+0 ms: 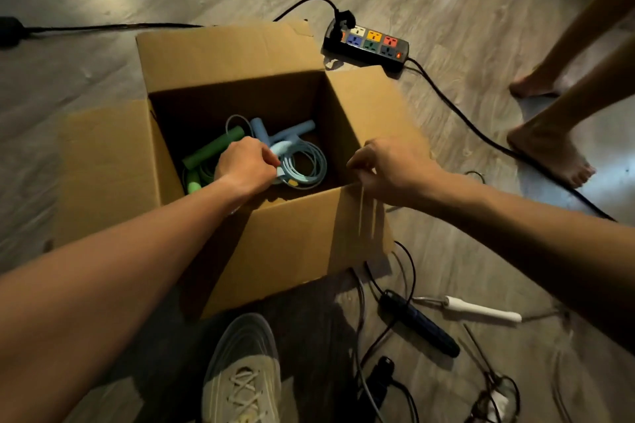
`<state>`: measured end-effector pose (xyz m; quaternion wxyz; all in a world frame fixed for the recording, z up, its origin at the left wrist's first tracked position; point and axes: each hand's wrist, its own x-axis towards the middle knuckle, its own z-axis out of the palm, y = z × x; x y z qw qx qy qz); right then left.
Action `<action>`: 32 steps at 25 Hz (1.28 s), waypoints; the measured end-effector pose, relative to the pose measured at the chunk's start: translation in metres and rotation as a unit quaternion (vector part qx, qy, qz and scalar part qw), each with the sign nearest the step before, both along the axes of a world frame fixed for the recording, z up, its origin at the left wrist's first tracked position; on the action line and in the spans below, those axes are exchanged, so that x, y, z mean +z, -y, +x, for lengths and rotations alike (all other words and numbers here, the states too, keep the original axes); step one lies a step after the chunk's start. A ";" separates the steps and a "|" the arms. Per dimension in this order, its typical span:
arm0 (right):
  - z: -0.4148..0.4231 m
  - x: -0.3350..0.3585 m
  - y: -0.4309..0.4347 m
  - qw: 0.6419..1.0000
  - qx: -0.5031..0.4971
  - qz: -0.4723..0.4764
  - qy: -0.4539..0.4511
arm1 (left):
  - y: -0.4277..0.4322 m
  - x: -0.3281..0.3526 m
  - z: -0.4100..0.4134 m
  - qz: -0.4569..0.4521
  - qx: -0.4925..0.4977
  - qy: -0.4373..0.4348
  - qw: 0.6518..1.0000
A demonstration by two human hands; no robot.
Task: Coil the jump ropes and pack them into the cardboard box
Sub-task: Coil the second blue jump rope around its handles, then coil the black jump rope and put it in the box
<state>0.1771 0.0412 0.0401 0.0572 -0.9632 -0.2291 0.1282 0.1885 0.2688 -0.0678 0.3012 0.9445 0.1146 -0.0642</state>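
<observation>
Left hand [245, 165] is pinching the coiled blue jump rope [302, 165] down inside the cardboard box [292, 237], so I'm aiming to lay it flat beside the green jump rope [213, 148] while my right hand [388, 168] is gripping the rim, steadying things.

Blue rope [311, 163] in box [292, 244]

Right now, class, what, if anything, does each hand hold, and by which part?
Left hand grips the blue jump rope by its coiled cord; right hand holds the cardboard box by its rim, near right corner.
</observation>
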 end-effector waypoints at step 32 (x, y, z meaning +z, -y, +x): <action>-0.172 0.054 0.256 0.933 -0.223 0.198 -0.203 | 0.252 0.097 -0.137 -0.040 -0.498 -0.067 0.864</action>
